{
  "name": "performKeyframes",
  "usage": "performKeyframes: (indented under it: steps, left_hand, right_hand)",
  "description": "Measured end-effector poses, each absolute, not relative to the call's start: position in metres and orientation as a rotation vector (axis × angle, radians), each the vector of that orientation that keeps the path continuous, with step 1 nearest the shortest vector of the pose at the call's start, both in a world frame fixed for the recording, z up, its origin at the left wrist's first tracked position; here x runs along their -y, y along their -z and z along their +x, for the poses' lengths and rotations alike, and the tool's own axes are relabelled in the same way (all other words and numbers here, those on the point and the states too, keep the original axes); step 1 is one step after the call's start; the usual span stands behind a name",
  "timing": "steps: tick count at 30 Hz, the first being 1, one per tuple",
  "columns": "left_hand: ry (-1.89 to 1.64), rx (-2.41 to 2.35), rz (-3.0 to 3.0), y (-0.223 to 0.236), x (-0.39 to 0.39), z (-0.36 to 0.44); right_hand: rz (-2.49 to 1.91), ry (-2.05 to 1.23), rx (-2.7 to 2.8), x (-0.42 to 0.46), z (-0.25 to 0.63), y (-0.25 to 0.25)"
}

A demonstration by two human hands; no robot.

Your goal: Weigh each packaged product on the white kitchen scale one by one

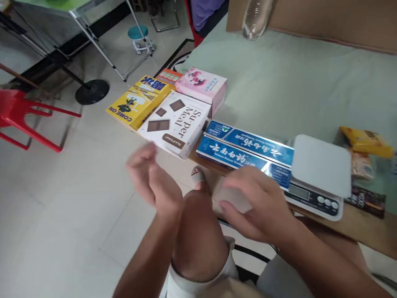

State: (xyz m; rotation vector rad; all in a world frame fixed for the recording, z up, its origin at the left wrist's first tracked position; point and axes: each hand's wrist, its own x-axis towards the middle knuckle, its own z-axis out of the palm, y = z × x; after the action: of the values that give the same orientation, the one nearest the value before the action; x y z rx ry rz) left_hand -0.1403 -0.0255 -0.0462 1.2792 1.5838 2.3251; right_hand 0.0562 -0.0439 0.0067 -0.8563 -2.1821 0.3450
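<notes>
My left hand point(158, 182) is raised over the floor in front of the white "Super Meal" box point(175, 122). Its fingers are bent and smeared by motion, so whether they hold anything is unclear. My right hand point(260, 203) is closed at the table's edge, just in front of two blue toothpaste boxes point(245, 149). Between its thumb and fingers is a pale flat piece point(237, 200), too blurred to name. To the right of the toothpaste stands a white kitchen scale point(322, 165) with nothing on its plate.
A yellow box point(141, 101), an orange box point(169, 75) and a pink box point(203, 85) stand at the table's left corner. Snack packets point(367, 142) lie right of the scale. A clear bottle point(256, 18) is at the back. A red stool point(27, 114) stands on the floor.
</notes>
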Motion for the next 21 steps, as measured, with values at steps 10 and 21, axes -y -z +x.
performKeyframes:
  steps: [10, 21]
  left_hand:
    - [-0.985, -1.045, 1.993, -0.001, 0.091, 0.02]
    - [-0.607, -0.249, 2.353, -0.079, 0.074, 0.256]
  right_hand:
    - [-1.272, -0.203, 1.7, 0.16, 0.226, 0.013]
    - [-1.555, 0.184, 1.033, 0.246, 0.396, 0.024]
